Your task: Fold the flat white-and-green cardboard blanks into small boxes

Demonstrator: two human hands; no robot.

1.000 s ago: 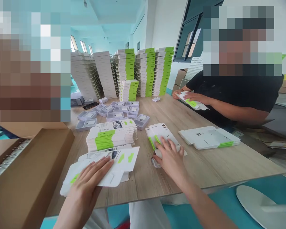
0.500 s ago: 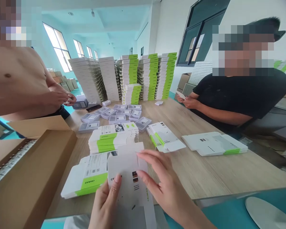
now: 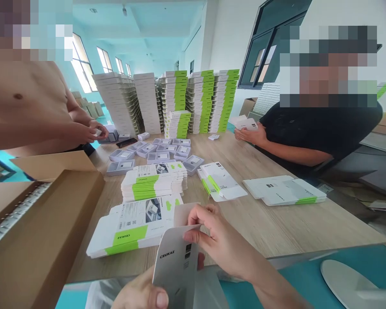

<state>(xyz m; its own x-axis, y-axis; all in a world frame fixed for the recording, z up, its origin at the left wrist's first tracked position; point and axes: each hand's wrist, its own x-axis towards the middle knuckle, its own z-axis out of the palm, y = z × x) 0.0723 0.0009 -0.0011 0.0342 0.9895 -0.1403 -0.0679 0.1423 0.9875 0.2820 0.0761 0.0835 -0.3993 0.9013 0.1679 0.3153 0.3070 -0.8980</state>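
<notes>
Work surface: a wood-grain table (image 3: 276,231) across the middle of the frame. The white carton (image 3: 172,270) is at lower centre, raised at the table's near edge. The left hand (image 3: 141,296) grips its lower body, thumb on the printed panel; the right hand (image 3: 217,236) pinches its upper edge between thumb and fingers. The carton appears partly formed, its upper end not yet closed. Flat blanks (image 3: 128,234), left of centre, remain unfolded; box stacks (image 3: 180,94) at upper centre appear complete. Materials: smooth, thin card with rounded flap corners; shallow, rectangular, translucent trays (image 3: 120,167) behind the blanks; a matte brown cardboard box (image 3: 58,223) at lower left.
</notes>
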